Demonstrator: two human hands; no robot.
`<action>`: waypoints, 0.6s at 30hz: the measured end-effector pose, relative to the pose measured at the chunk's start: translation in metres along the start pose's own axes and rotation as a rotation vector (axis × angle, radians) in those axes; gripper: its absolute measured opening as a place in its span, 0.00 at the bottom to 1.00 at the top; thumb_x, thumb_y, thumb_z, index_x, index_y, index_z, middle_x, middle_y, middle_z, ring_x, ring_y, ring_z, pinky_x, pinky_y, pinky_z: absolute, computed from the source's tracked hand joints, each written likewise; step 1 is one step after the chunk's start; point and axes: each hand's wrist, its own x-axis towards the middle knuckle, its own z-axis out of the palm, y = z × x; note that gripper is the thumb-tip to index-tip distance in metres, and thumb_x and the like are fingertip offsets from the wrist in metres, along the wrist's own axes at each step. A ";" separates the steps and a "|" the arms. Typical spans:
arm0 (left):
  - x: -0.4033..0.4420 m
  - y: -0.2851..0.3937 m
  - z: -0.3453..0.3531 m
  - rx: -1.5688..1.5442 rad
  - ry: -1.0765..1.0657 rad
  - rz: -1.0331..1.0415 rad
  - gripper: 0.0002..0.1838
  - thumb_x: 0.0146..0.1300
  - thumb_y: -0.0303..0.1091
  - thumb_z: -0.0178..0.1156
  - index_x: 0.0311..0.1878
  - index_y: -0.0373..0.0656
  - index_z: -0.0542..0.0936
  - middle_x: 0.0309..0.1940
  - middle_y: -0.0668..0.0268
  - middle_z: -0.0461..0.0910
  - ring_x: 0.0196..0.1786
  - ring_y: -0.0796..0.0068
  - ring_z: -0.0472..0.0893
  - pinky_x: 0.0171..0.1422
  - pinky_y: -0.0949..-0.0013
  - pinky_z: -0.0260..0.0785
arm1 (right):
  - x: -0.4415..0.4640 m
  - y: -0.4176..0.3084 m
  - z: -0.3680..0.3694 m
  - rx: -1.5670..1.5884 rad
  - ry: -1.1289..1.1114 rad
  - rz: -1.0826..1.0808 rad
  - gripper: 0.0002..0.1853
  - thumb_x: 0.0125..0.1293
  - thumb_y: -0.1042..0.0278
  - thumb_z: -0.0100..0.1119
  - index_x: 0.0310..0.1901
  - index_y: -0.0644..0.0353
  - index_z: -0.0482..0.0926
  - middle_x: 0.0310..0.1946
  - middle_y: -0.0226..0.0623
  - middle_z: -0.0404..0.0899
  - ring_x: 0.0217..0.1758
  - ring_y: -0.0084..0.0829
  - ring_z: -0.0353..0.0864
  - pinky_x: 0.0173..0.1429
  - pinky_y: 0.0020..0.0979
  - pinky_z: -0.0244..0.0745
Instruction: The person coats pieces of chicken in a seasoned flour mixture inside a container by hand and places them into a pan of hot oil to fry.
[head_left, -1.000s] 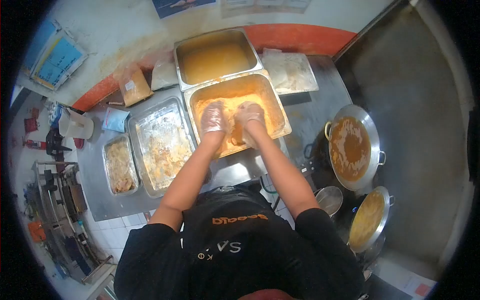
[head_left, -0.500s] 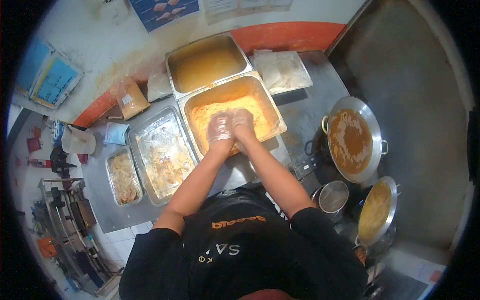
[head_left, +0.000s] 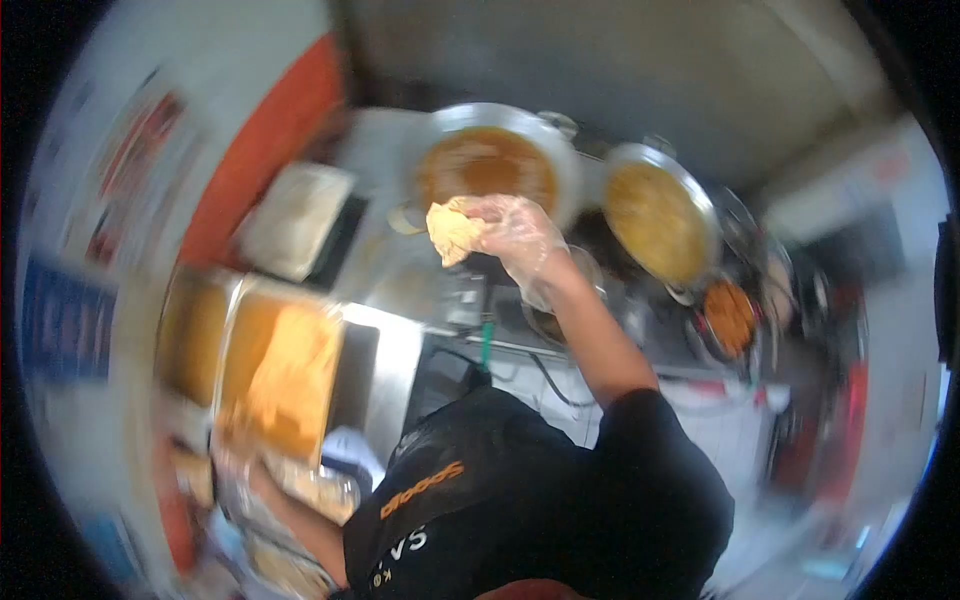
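My right hand [head_left: 515, 235], in a clear plastic glove, grips a pale, flour-coated piece [head_left: 455, 231] by its right side. It hangs in front of the near edge of a wide pan of brown liquid [head_left: 488, 165]. Low on the left, my left hand [head_left: 238, 455], also gloved, is at the lower edge of the metal tray of orange-yellow coating [head_left: 335, 370]. Motion smears its fingers, and whether it holds anything is hidden.
A second pan [head_left: 655, 222] with yellowish, bubbling liquid stands to the right. Beyond it is a container of reddish-brown food [head_left: 730, 318]. A strainer sits under my right forearm. A white, bag-like item [head_left: 297, 220] lies behind the coating tray.
The view has swung right towards the pans. My right hand has left the coating tray and now holds a coated piece up near the brown pan. My left hand has parted from it.
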 end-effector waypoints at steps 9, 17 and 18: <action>0.026 0.059 0.037 0.602 0.061 0.141 0.21 0.62 0.24 0.57 0.60 0.38 0.75 0.55 0.51 0.79 0.58 0.57 0.77 0.62 0.60 0.71 | -0.037 -0.011 -0.362 -1.614 0.585 0.306 0.18 0.56 0.57 0.62 0.48 0.50 0.84 0.47 0.42 0.83 0.51 0.43 0.82 0.58 0.40 0.74; 0.043 0.162 0.076 0.569 0.022 0.300 0.21 0.62 0.24 0.57 0.60 0.38 0.75 0.55 0.52 0.79 0.57 0.61 0.78 0.61 0.62 0.71 | -0.072 0.094 -0.616 -1.686 0.737 0.468 0.13 0.59 0.60 0.57 0.43 0.51 0.86 0.42 0.46 0.84 0.46 0.46 0.83 0.51 0.43 0.77; 0.048 0.179 0.080 0.543 0.004 0.326 0.21 0.62 0.24 0.58 0.60 0.38 0.75 0.54 0.53 0.79 0.57 0.61 0.78 0.61 0.63 0.71 | -0.073 0.098 -0.630 -1.697 0.700 0.618 0.13 0.59 0.60 0.57 0.42 0.52 0.86 0.42 0.45 0.84 0.45 0.46 0.83 0.50 0.43 0.77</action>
